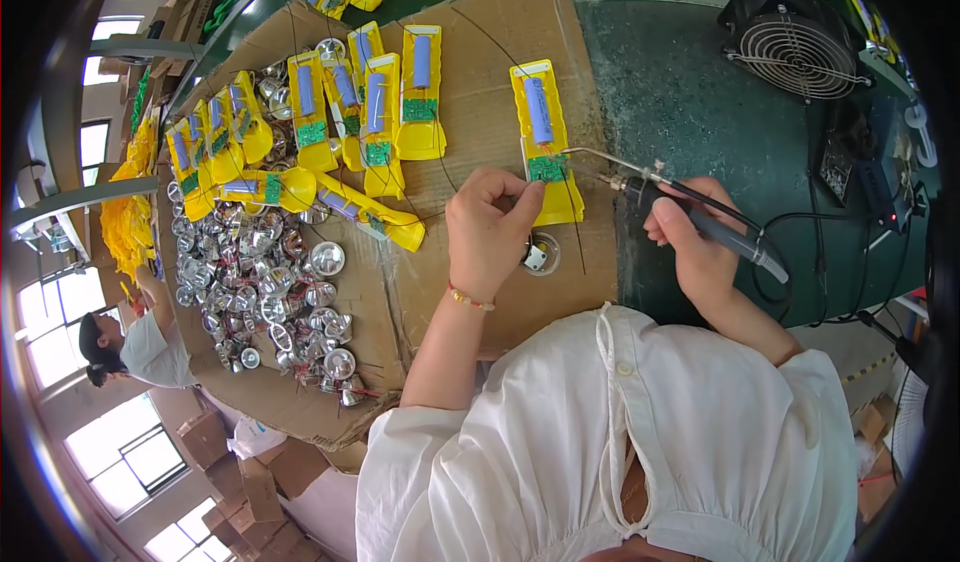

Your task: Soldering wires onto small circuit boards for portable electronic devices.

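Observation:
My right hand (695,237) grips a soldering iron (728,234) with a thin curved metal tube fixed along its front. Its tip end is close to the right edge of a green circuit board (547,168). That board sits in a yellow plastic housing (567,204) lying on cardboard, below a purple cylindrical battery (537,107). Beside the board's lower left, my left hand (490,227) is closed, thumb and fingers pinched together; whatever is between them is hidden. A round silvery reflector cup (546,252) lies just below the housing, partly covered by that hand.
Several similar yellow housings (420,92) lie left on the cardboard (520,22), near a heap of silvery reflector cups (270,282). A black fan (795,57) stands back right on the green tabletop (660,82). Cables (820,252) run at right. Another person (150,347) works far left.

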### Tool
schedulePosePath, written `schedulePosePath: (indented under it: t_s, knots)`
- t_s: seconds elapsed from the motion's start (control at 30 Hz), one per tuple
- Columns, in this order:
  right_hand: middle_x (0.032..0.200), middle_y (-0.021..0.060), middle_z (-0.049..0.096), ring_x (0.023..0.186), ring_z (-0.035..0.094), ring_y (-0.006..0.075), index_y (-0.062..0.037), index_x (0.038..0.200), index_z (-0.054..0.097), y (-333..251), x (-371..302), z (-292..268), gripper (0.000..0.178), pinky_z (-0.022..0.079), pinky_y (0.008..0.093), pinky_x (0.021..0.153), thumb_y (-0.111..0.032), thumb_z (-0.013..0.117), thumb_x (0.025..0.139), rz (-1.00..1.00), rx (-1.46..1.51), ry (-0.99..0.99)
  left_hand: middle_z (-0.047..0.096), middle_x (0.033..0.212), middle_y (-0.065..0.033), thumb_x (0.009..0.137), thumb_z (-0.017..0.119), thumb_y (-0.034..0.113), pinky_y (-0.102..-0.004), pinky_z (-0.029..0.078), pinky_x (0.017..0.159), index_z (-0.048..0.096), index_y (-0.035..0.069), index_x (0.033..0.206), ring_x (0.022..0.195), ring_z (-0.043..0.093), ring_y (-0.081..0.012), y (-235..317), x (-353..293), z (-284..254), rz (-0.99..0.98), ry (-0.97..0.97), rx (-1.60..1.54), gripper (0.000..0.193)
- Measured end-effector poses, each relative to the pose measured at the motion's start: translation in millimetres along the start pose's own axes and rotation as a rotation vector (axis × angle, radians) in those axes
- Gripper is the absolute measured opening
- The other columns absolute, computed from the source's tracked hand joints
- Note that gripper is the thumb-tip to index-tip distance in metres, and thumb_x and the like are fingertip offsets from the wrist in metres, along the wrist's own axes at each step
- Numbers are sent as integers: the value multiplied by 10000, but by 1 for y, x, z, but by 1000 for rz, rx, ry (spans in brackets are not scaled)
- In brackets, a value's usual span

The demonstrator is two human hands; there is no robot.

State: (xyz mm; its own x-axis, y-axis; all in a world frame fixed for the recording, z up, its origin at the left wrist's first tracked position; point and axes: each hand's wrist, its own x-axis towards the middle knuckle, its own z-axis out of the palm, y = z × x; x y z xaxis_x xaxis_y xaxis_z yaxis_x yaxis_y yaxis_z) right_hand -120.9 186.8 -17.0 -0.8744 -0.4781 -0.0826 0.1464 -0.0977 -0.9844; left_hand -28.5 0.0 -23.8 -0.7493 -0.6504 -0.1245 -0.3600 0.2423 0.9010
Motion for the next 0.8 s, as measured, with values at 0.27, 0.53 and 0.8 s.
schedulePosePath:
  t_s: [0.27, 0.53, 0.8]
  knots:
    - [697, 78, 603, 599, 573, 96, 22, 893, 546, 9, 1, -21, 148, 458, 205, 525, -72, 627, 811, -7, 30, 25, 574, 666, -56, 725, 693, 96, -237, 419, 501, 611, -17, 706, 530, 510, -85, -1, 2, -2, -38, 22, 49, 141]
    - [700, 74, 595, 597, 561, 93, 17, 878, 544, 4, -1, -47, 141, 461, 211, 536, -73, 629, 811, 5, -5, 82, 622, 599, -86, 704, 656, 216, -324, 486, 535, 677, 79, 730, 539, 613, -238, 17, 18, -12, 51, -174, 479, 141]
    - [689, 76, 597, 597, 565, 95, 15, 865, 541, 9, 5, -60, 111, 458, 209, 537, -38, 616, 804, 78, 39, 165, 643, 727, -125, 720, 599, 260, -385, 506, 666, 681, 95, 728, 714, 625, -308, 109, 176, 72, 483, -49, 979, 185]
